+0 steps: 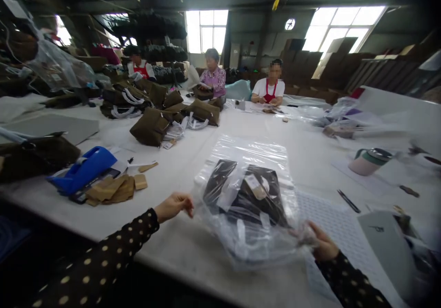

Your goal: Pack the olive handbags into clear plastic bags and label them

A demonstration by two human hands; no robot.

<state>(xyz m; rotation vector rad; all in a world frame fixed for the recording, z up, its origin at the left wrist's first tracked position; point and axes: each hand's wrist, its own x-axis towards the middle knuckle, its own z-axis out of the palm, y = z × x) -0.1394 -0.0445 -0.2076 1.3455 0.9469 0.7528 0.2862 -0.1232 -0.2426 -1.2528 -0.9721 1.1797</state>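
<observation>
free: bare table point(179, 161) left of bag | blocked: tape dispenser point(82, 170) far left, pen point(347, 201) right

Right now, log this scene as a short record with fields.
Left hand: pinches the left edge of the clear bag
Right hand: grips the bag's lower right corner
Bag contents: dark item with a tag
Bag position: on the white table
Left of it: blue tape dispenser
Right of it: cup, pen
Far side: three seated people, brown bags
</observation>
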